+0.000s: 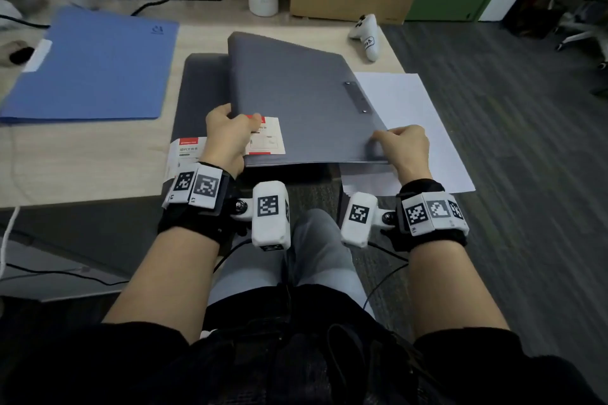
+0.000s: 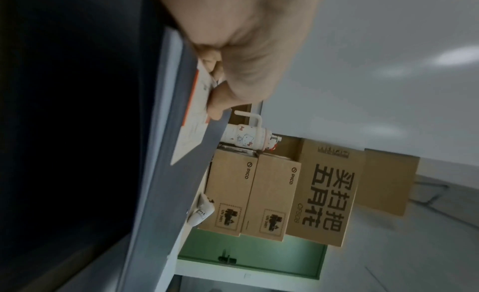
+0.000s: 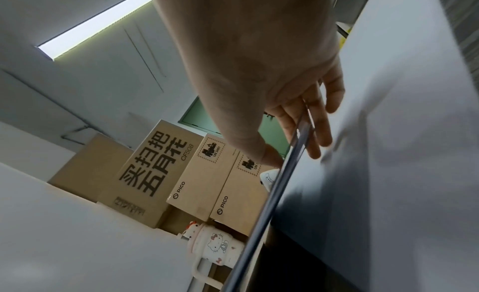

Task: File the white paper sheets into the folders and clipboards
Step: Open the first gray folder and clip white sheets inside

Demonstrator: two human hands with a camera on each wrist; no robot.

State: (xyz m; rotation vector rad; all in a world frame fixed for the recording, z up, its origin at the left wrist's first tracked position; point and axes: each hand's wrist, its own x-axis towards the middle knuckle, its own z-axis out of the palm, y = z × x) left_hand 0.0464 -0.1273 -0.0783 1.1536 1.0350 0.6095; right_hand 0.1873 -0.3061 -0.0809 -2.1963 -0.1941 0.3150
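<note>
I have the grey folder (image 1: 296,99) by its near edge with both hands; my left hand (image 1: 227,138) pinches the near-left corner, thumb pressed on the red-and-white product label (image 1: 266,136) there, and my right hand (image 1: 403,148) grips the near-right corner, thumb on top and fingers (image 3: 314,132) curled beneath the cover; the folder sits askew, partly on a dark mat (image 1: 200,92) on the bench (image 1: 82,161), its near end raised a little.

The white paper sheets (image 1: 418,122) lie just to the right of the folder, partly tucked under its right edge and overhanging the bench's end; as far as I can see they are outside the cover, so I judge this folder not yet filled; whether any sheet is already inside it I cannot tell, since it is closed or nearly so.

The blue folder (image 1: 95,66) lies shut on the far left, well apart from my hands; its contents are hidden; I see no clipboard from here.

So I reckon the job is at an early or middle stage; what is left is to open the grey cover, slip the sheets in, close it, then see to the remaining holders.
</note>
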